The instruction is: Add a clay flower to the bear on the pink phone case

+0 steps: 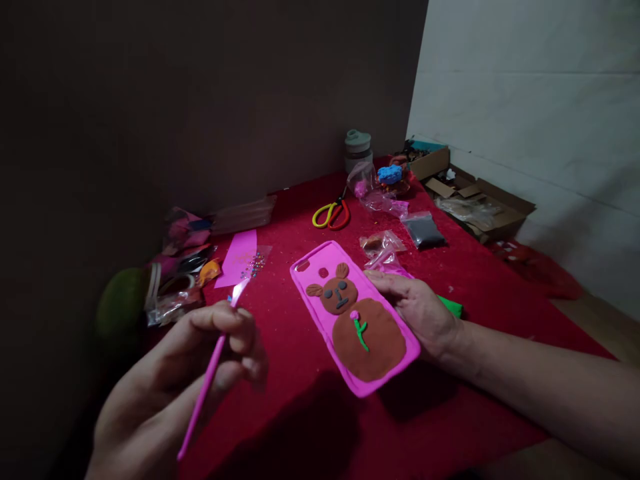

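In the head view, a thin pink tool [200,400] is pinched between the thumb and fingertips of the left hand [200,373], raised at lower left with its tip pointing up and away. A pink phone case [314,265], bearing a brown clay bear [367,340] with a small green-stemmed flower [361,332], is gripped along its right edge by the right hand [415,310], over the middle of the red cloth [280,267]. Scissors [331,215] with yellow and red handles are seen lying well behind the case.
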Available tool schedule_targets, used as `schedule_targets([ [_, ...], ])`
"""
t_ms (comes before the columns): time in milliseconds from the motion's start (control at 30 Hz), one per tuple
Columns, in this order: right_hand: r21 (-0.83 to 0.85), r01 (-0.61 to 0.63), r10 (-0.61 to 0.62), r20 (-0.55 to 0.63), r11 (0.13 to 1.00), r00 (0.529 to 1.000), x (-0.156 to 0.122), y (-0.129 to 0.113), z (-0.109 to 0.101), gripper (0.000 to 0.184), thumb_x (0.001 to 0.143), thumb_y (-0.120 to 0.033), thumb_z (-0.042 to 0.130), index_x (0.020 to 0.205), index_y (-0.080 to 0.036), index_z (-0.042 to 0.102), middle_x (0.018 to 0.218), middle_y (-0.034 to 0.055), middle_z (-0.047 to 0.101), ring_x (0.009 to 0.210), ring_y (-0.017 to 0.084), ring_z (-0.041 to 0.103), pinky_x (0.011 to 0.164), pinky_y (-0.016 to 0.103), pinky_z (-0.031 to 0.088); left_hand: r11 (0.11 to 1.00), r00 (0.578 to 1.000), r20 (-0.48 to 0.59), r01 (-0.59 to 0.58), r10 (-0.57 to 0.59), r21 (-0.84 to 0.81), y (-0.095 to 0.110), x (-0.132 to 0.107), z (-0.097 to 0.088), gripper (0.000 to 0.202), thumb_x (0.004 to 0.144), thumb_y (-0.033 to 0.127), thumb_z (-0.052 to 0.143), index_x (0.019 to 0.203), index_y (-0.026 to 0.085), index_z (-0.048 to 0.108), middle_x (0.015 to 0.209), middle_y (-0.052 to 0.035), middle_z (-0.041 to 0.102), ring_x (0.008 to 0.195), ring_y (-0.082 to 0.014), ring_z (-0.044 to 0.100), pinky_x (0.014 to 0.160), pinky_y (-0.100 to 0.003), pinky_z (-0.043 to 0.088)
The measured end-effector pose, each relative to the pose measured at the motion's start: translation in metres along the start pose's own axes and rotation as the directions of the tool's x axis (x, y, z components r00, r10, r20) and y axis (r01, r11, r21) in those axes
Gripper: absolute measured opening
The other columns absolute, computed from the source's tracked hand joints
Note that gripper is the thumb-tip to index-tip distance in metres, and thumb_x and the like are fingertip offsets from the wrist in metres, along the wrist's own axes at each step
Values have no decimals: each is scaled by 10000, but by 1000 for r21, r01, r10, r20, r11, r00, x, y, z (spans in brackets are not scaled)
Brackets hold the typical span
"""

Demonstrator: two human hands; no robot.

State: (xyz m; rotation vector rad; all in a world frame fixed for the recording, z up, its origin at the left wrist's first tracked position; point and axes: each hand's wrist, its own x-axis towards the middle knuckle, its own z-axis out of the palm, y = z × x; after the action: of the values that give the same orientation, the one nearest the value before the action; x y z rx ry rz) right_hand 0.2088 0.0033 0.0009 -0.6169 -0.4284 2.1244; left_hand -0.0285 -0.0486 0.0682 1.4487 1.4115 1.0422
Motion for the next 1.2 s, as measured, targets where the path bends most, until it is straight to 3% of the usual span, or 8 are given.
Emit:
schedule_targets([
  [167,-8,60,-60,-19,998,998,2,2,-1,117,724,-254,647,664,-194,566,715,28,675,825,230,663,805,394,521,930,958,-12,-275,286,245,-6,3,10,182,917,303,536,998,349,693,609,16,583,552,-158,538,579,-280,490],
  [267,-11,111,-111,-41,994,993,4,5,-3,154,728,-229,666,672,-196,526,676,-10,634,690,171,628,800,365,512,843,898,-39,-394,437,367,-6,-4,20,226,915,315,532,1020,377,723,721,-5,625,680,-183,570,660,-293,477],
  [333,-20,137,-138,-51,990,989,4,7,-5,175,744,-216,669,680,-196,507,658,-32,600,624,136,583,786,335,502,827,883,-29,-427,468,365,-6,-10,26,222,897,301,552,1008,368,732,776,-16,643,735,-202,588,672,-298,470],
  [533,-83,131,-135,-38,988,990,2,13,-6,150,765,-220,690,746,-190,544,698,-24,566,651,126,546,746,286,476,918,942,129,-332,310,215,-10,-13,36,299,863,84,566,960,351,657,688,43,638,577,-127,593,541,-208,469],
  [633,-108,128,-131,-23,986,991,0,14,-4,190,770,-248,707,733,-182,533,745,-10,583,677,124,548,718,264,472,925,928,244,-331,283,187,-14,-11,36,326,860,57,573,993,350,629,691,58,643,574,-106,618,554,-178,495],
  [833,-135,123,-124,3,983,992,-2,14,-2,262,735,-261,749,696,-167,507,687,-27,553,627,99,521,641,221,447,948,949,182,-284,256,146,-12,-15,45,328,826,40,615,935,341,690,754,42,690,597,-100,659,573,-151,514],
  [1033,-164,105,-106,3,981,994,-4,16,-3,290,715,-283,767,690,-167,503,675,-30,532,609,93,492,623,212,428,965,956,224,-221,187,139,-15,-15,45,288,831,66,625,927,330,690,792,25,703,643,-121,687,610,-163,544],
  [1200,-179,104,-106,1,978,994,-3,15,-3,298,710,-282,771,679,-166,499,667,-36,494,619,94,469,613,201,411,954,935,304,-241,181,176,-23,-15,40,294,846,60,602,970,321,656,899,12,698,729,-138,706,678,-187,564],
])
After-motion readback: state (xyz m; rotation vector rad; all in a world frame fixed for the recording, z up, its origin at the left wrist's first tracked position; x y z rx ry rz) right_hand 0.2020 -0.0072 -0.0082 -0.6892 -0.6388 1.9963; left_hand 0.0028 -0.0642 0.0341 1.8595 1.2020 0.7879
